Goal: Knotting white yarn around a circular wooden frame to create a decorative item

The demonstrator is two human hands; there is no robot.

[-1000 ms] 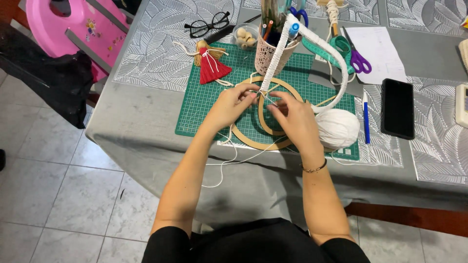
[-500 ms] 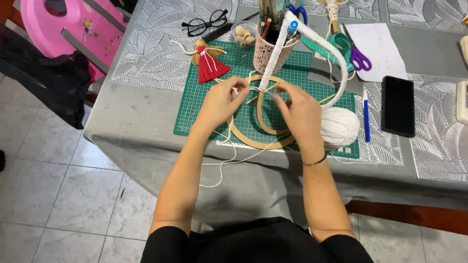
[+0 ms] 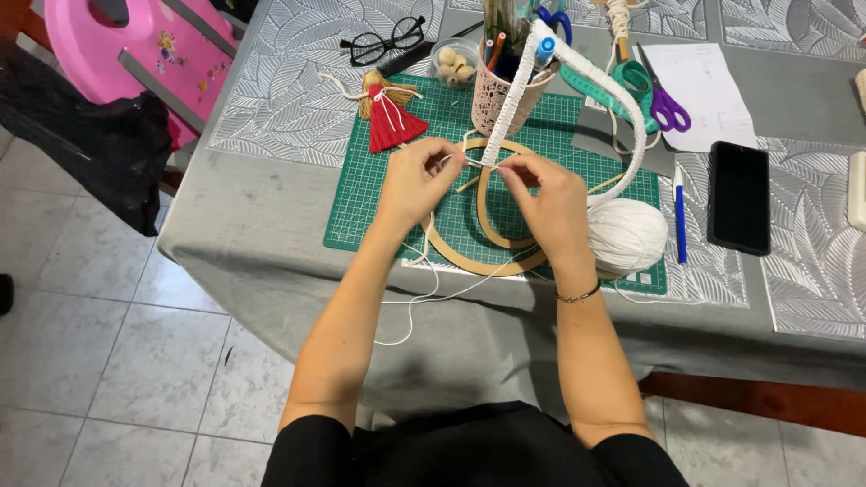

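Right over the green cutting mat (image 3: 379, 203), both hands work close together on a wooden ring (image 3: 483, 261) that lies flat on the mat. The left hand (image 3: 410, 185) has its fingers pinched nearly closed on a thin white cord (image 3: 424, 289), just at the ring's upper edge. The right hand (image 3: 546, 203) is curled the same way, fingertips pinched on what seems to be the same cord, though the knot between the hands is too small to make out. A loose length of cord trails off the table edge toward the person's lap.

A ball of white yarn (image 3: 627, 234) sits just beside the right hand, touching the ring's right side. A cord-wrapped hoop (image 3: 622, 108) arches above the mat, leaning by a pink pen cup (image 3: 501, 104). A small doll in a red dress (image 3: 388, 122) lies on the mat's upper left. Purple scissors (image 3: 666, 104), a blue pen (image 3: 678, 212), a black phone (image 3: 740, 198) and glasses (image 3: 388, 41) lie farther off on the grey tablecloth (image 3: 262, 234).
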